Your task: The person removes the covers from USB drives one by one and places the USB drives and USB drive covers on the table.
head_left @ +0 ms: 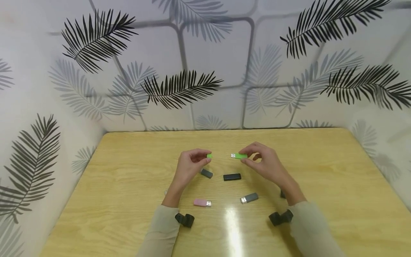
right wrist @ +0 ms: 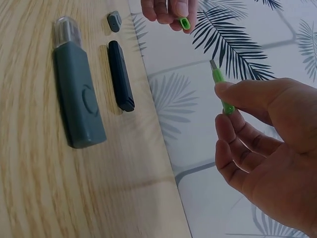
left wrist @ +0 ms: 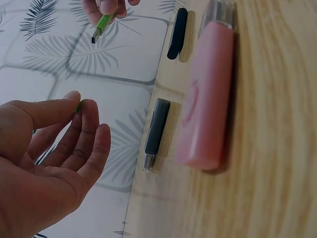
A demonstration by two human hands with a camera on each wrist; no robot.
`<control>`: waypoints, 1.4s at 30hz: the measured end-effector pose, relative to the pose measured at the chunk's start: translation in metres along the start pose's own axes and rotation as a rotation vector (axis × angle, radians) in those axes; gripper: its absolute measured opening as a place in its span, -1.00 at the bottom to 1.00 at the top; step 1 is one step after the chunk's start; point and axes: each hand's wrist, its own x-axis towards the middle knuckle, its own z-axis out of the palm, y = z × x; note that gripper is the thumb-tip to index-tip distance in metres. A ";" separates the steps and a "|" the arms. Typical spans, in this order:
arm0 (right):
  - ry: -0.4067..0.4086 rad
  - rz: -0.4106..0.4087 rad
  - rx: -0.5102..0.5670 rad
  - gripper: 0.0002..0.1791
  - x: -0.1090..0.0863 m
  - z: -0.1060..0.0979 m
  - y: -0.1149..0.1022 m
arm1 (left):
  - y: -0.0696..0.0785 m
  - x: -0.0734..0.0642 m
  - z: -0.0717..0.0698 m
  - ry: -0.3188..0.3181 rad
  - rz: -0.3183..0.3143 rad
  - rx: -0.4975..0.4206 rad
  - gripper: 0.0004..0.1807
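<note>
Between thumb and fingertips my left hand [head_left: 192, 164] pinches a small green cap [head_left: 209, 156], whose hollow opening shows in the right wrist view. My right hand [head_left: 264, 162] pinches a green USB flash drive [head_left: 240, 156] with its metal plug bare and pointing left toward the cap. Both hands are held above the table, and a gap separates cap and plug. Below them lie a black USB flash drive [head_left: 232, 177] and a grey one [head_left: 206, 173] near the left hand. Closer to me are a pink USB flash drive [head_left: 202, 203] and another grey USB flash drive [head_left: 249, 198].
The wooden table [head_left: 112, 185] ends at a wall covering [head_left: 215, 53] with a leaf pattern. A dark object [head_left: 282, 194] is partly hidden by the right forearm, and a small pale one [head_left: 166, 192] by the left. Black wrist cameras [head_left: 185, 220] sit on both sleeves.
</note>
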 end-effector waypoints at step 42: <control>-0.052 0.156 0.041 -0.80 0.070 0.020 0.047 | -0.018 0.079 0.025 0.068 -0.110 0.271 -0.82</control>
